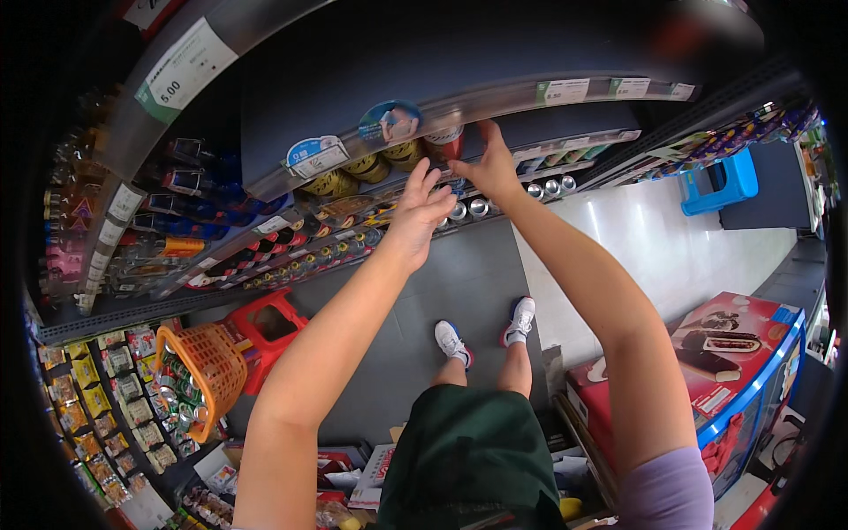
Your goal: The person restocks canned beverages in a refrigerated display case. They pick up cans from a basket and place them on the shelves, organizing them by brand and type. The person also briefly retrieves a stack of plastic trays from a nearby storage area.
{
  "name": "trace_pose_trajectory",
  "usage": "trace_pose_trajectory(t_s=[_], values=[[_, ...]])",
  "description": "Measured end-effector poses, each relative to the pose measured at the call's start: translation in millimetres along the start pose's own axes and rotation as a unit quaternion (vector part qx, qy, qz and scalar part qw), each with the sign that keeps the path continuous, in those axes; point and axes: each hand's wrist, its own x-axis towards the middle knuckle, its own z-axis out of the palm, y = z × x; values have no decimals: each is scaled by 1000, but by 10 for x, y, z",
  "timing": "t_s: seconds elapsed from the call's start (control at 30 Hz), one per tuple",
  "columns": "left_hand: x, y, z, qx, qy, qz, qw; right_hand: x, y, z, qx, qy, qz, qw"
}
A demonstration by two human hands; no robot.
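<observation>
My left hand (424, 215) is raised in front of the drink shelves with its fingers apart and nothing in it. My right hand (491, 165) reaches in under a shelf's front rail, thumb and fingers spread at the right side of a red-and-white can (445, 142). Whether its fingertips touch the can is hard to tell. To the left of that can stand several gold cans with dark lettering (366, 167), their upper parts behind the price rail (477, 114). Below my hands, silver can ends (478, 208) line a lower shelf.
An orange plastic basket (213, 364) of green cans rests by a red plastic stool (268, 326) at left. Packaged snacks (136, 397) hang beyond it. On the right are a chest freezer (742, 351) with a red printed cover and a blue stool (719, 182). Bottles (192, 182) fill the left shelves.
</observation>
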Motion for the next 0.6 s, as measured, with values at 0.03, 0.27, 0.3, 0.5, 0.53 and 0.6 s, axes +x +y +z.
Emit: trace_pose_trajectory(t_s=[0.03,0.27,0.3,0.5,0.53,0.6], values=[[25,-8,-32,6,1,-8,1000,69,-29,25,6,-17,8,1000],[135,-11,-148,44,-11,-36,998,310,57,220,28,-112,90,989],[145,7,-157,45,-13,-35,998,327,24,234,25,-112,95,989],[114,95,-130,49,-9,-35,998,323,-64,300,69,-20,96,993],[109,104,-117,52,-11,-35,998,344,-54,290,94,-5,93,991],[111,113,-73,58,-16,-35,998,380,-1,248,126,18,107,986]])
